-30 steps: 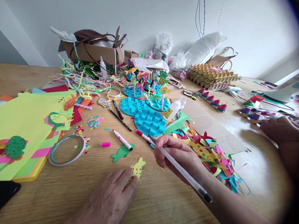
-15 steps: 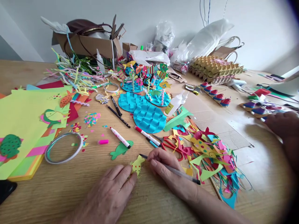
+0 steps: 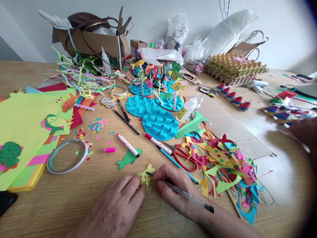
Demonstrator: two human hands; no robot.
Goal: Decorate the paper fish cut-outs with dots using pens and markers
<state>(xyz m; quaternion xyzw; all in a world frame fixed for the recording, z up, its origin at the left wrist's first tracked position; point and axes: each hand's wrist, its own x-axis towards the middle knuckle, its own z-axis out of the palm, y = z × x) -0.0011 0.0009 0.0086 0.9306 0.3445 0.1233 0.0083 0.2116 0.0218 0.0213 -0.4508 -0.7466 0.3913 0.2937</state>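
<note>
On the table, my left hand (image 3: 116, 206) presses its thumb and index finger on a small yellow paper fish (image 3: 146, 178) with red dots. Part of the fish is hidden under those fingers. Between the fingers of my right hand (image 3: 177, 188) is a pen (image 3: 185, 194) with a clear barrel and dark end, its tip at the fish's tail. Just beyond lies a green paper fish (image 3: 128, 159), with a white, dark-tipped marker (image 3: 127, 145) partly across it. Red-handled scissors (image 3: 184, 162) and a blue pencil-like stick (image 3: 177, 164) lie past my right hand.
Colourful paper scraps (image 3: 230, 165) cover the right side. Yellow sheets (image 3: 27, 122) and a tape roll (image 3: 66, 170) lie left. Woven blue paper ovals (image 3: 160, 124), glue bottles (image 3: 187, 109) and egg trays (image 3: 235, 67) stand farther back. Another person's hand (image 3: 303, 130) is at the far right.
My right hand has shifted slightly, bringing the pen tip from the tail's outer corner down and in along the tail. My left hand stays on the fish. The view has moved a little.
</note>
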